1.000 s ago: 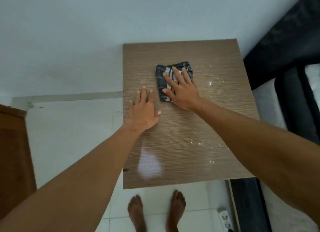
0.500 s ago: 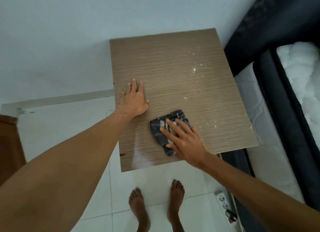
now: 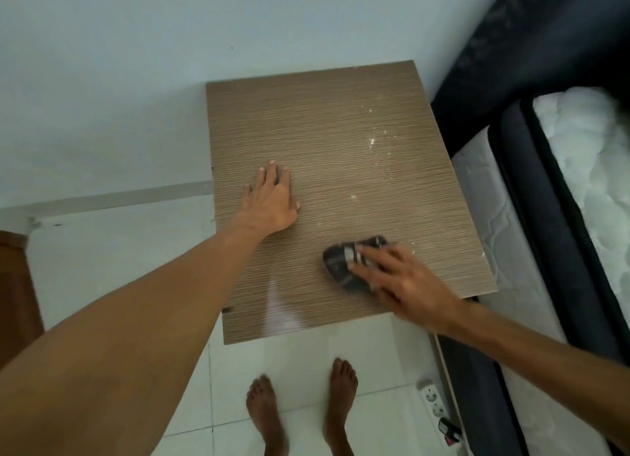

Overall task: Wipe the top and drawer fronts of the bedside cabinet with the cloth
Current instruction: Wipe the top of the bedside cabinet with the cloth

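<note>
White floor tiles (image 3: pixel 300 360) lie nearest, with the person's two bare feet (image 3: pixel 300 408) planted just in front of the bedside cabinet and a white power strip (image 3: pixel 432 401) on the floor to their right. Above the feet, the cabinet's wood-grain surface (image 3: pixel 341 142) fills the middle of the room's corner. Near its front right edge the right hand (image 3: pixel 405 281) presses flat, fingers spread, on a dark folded cloth (image 3: pixel 344 261) with pale stripes; the hand and cloth are blurred. Farther in, toward the left edge, the left hand (image 3: pixel 271 201) rests palm down on the bare wood, fingers together and stretched, gripping nothing. Beyond it, white specks (image 3: pixel 371 142) dot the right rear of the top. A dark bed (image 3: pixel 545 217) with a white mattress stands just beside the cabinet's right side, and the pale wall (image 3: pixel 136 63) rises behind.
</note>
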The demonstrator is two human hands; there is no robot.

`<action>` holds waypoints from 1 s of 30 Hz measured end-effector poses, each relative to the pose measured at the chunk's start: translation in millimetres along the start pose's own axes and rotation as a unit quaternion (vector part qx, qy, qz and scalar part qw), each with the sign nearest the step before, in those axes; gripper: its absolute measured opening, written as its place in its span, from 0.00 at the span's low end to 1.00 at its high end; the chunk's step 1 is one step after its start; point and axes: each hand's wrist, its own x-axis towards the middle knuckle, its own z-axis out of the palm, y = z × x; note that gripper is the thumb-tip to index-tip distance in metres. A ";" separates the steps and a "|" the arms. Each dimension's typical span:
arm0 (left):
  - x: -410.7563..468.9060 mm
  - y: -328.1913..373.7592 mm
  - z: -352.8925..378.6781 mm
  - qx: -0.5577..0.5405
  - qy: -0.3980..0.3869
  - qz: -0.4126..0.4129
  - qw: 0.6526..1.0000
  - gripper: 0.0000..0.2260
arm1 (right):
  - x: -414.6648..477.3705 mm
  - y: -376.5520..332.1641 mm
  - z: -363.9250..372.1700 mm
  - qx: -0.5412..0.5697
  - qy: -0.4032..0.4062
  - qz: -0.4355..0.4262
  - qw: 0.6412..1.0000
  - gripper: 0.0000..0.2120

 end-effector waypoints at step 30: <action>40.7 30.6 3.0 -0.040 -0.008 -0.056 0.998 0.36 | 221.1 140.9 -4.7 -0.090 -0.137 0.250 0.954 0.36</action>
